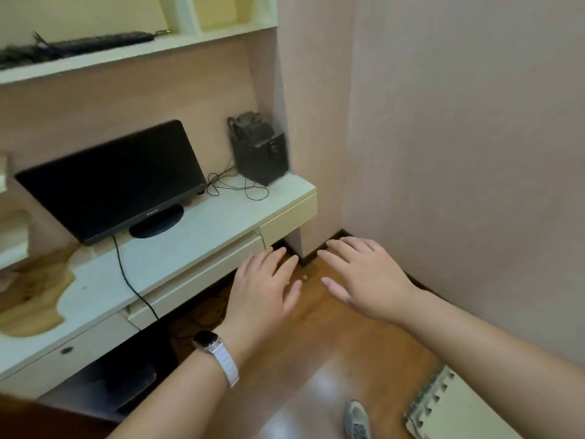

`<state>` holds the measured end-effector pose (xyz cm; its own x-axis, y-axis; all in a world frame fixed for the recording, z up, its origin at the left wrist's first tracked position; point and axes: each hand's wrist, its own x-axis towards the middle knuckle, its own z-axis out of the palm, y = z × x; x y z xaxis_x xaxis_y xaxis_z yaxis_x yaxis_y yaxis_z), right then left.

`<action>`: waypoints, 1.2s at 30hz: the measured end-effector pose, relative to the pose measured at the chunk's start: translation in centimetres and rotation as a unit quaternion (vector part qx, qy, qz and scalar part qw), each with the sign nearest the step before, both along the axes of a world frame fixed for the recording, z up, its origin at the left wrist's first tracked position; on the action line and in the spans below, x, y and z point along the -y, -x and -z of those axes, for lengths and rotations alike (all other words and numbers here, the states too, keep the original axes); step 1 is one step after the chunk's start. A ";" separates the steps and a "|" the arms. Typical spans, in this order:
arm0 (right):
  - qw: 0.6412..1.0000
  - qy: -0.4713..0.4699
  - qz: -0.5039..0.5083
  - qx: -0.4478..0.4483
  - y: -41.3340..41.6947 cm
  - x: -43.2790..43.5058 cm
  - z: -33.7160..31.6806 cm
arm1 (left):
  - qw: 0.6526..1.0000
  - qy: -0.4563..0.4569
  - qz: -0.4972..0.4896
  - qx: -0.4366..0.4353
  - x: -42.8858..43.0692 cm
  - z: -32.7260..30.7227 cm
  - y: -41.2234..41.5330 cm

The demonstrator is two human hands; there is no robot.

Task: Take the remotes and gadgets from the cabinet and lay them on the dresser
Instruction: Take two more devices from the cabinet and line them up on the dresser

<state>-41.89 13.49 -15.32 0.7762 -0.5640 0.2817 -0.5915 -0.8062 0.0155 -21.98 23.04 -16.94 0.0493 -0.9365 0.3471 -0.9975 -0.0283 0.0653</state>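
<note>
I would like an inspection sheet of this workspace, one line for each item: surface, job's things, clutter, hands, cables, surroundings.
Surface: white desk, with a worn brown patch on its left part.
Job's things: nothing seen; no remote in view.
Clutter: monitor and black speaker stand on the desk; a long black item lies on the shelf above.
Hands: left hand and right hand both open, holding nothing, above the floor; smartwatch on the left wrist.
Cables: thin wire looped beside the speaker; monitor cable hangs over the desk's front edge.
Surroundings: pink wall, wooden floor, foam mat, a shoe.
</note>
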 end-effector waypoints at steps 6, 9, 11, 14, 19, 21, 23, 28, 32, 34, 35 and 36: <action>0.998 0.006 -0.051 0.026 -1.8 9.2 -1.9 | 0.998 0.010 -0.045 0.037 7.6 -2.7 -0.8; 0.997 0.016 -0.071 0.041 -3.2 13.4 -2.1 | 0.996 0.016 -0.079 0.043 10.3 -3.7 -1.4; 0.995 0.026 -0.086 0.051 -4.4 15.6 -2.4 | 0.993 0.018 -0.100 0.052 11.7 -4.1 -2.1; 0.990 0.038 -0.117 0.067 -6.3 18.2 -2.9 | 0.990 0.019 -0.127 0.052 13.0 -5.0 -3.4; 0.985 0.043 -0.148 0.077 -10.2 21.2 -4.6 | 0.983 0.040 -0.160 0.075 14.6 -6.8 -6.4; 0.983 0.049 -0.158 0.076 -12.0 22.2 -5.3 | 0.981 0.054 -0.167 0.084 15.3 -7.4 -8.0; 0.983 0.051 -0.159 0.072 -14.0 23.1 -6.1 | 0.979 0.062 -0.177 0.084 16.2 -8.0 -9.7; 0.984 0.068 -0.156 0.060 -19.3 26.0 -7.3 | 0.977 0.099 -0.167 0.092 19.5 -8.4 -15.4; 0.978 0.099 -0.150 0.107 -22.9 29.2 -8.4 | 0.977 0.127 -0.139 0.097 23.2 -8.6 -19.3; 0.976 0.121 -0.129 0.128 -27.0 32.4 -9.9 | 0.977 0.154 -0.117 0.085 26.6 -9.3 -24.1; 0.975 0.125 -0.130 0.131 -27.4 32.8 -10.2 | 0.976 0.161 -0.108 0.095 27.2 -9.6 -24.7; 0.974 0.135 -0.128 0.127 -28.4 33.5 -10.9 | 0.975 0.174 -0.101 0.099 28.4 -10.1 -26.0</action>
